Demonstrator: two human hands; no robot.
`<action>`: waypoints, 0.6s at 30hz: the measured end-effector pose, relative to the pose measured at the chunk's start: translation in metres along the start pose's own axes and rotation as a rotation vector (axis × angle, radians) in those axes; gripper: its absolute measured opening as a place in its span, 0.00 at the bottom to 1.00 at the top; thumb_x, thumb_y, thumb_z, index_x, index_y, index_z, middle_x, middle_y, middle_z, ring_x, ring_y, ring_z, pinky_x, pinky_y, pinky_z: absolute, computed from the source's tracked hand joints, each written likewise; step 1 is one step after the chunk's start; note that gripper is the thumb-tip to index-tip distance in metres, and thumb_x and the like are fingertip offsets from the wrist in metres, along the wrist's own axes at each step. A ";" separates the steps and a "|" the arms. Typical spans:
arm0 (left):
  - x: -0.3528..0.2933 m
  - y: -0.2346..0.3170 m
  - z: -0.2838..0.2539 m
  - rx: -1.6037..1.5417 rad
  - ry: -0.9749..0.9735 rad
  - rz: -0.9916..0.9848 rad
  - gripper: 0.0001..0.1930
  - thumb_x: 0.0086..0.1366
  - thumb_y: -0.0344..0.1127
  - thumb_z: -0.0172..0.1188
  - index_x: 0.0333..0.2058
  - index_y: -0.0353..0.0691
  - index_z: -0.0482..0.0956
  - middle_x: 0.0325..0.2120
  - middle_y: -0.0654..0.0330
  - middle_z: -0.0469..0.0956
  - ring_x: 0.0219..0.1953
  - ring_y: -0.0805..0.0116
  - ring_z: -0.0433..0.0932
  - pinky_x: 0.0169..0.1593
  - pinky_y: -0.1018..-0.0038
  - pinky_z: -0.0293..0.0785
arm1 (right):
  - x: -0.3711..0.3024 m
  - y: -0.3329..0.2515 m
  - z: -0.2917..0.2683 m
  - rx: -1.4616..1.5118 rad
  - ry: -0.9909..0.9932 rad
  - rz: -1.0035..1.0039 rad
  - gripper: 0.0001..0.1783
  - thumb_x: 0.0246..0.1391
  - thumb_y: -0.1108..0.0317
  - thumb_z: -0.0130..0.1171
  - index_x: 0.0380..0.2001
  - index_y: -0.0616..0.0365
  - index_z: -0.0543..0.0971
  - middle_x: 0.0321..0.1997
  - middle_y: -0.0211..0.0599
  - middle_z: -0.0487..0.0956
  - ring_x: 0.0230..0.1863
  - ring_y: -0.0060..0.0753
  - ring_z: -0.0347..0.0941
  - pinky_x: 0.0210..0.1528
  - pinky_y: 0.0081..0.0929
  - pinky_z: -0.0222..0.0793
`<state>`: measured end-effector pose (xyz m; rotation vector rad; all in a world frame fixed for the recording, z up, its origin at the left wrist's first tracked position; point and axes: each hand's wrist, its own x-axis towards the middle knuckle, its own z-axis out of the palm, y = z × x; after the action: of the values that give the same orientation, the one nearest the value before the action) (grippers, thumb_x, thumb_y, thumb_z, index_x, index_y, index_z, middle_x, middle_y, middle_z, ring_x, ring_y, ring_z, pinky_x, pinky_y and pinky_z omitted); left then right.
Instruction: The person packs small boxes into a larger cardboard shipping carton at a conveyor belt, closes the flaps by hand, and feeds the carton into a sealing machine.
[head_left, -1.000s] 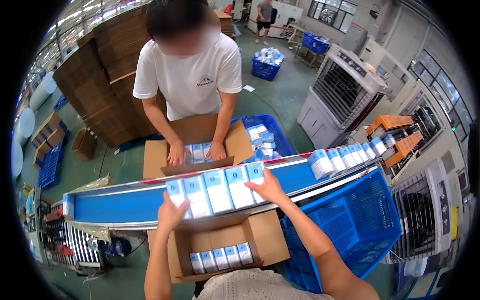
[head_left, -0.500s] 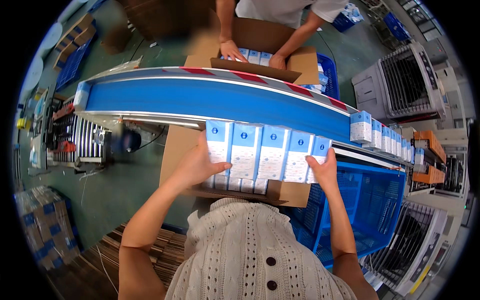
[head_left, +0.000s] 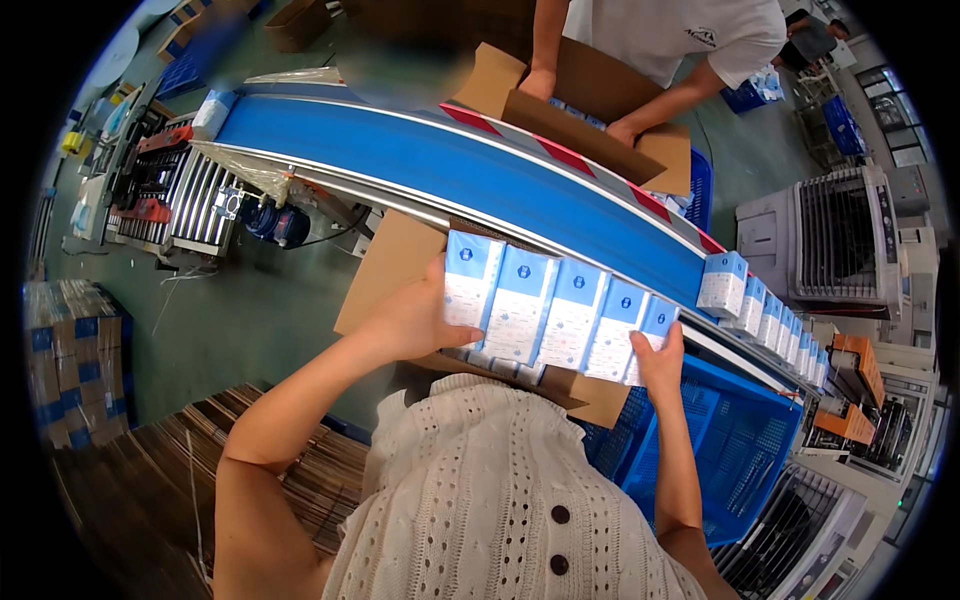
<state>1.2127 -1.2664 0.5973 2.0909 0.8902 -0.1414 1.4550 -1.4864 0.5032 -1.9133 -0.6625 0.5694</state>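
A row of several blue-and-white packs (head_left: 573,311) is squeezed end to end between my two hands. My left hand (head_left: 418,315) closes on the left end, its thumb across the front of the first pack. At the right end my right hand (head_left: 660,358) grips the last pack, thumb on its face. Below the row is an open cardboard box (head_left: 392,262), mostly hidden by the packs and my left arm. A few packs in the box show just under the row's lower edge.
A blue conveyor belt (head_left: 420,160) crosses ahead, with a line of similar packs (head_left: 757,305) at its right end. Across it a co-worker's hands reach into another cardboard box (head_left: 600,130). A blue crate (head_left: 735,440) stands at my right, stacked flat cardboard (head_left: 190,470) at lower left.
The view has turned, tilting the belt and the row down to the right. The held row now covers more of the packs in the box. Both hands keep their grip.
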 end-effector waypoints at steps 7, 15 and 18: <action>-0.006 -0.056 0.046 -0.075 0.177 0.155 0.43 0.43 0.37 0.67 0.51 0.26 0.48 0.37 0.45 0.71 0.40 0.54 0.72 0.45 0.66 0.67 | -0.040 0.010 0.016 -0.116 -0.007 0.081 0.29 0.33 0.60 0.66 0.35 0.66 0.66 0.32 0.46 0.73 0.34 0.33 0.71 0.36 0.28 0.67; 0.102 -0.152 0.175 -0.211 0.319 0.000 0.42 0.45 0.37 0.66 0.49 0.27 0.45 0.38 0.42 0.69 0.40 0.53 0.71 0.45 0.67 0.66 | -0.013 0.128 0.095 -0.513 -0.176 0.083 0.32 0.39 0.50 0.61 0.34 0.71 0.65 0.43 0.60 0.63 0.41 0.50 0.63 0.43 0.38 0.63; 0.143 -0.176 0.209 0.020 0.151 -0.368 0.42 0.52 0.45 0.58 0.52 0.30 0.39 0.43 0.42 0.66 0.47 0.53 0.68 0.48 0.67 0.64 | 0.004 0.197 0.136 -0.583 -0.227 0.036 0.29 0.41 0.56 0.58 0.38 0.71 0.65 0.42 0.57 0.61 0.45 0.54 0.56 0.49 0.40 0.55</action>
<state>1.2481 -1.2728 0.2911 1.9561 1.3661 -0.1877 1.4098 -1.4650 0.2687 -2.4240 -1.0264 0.6731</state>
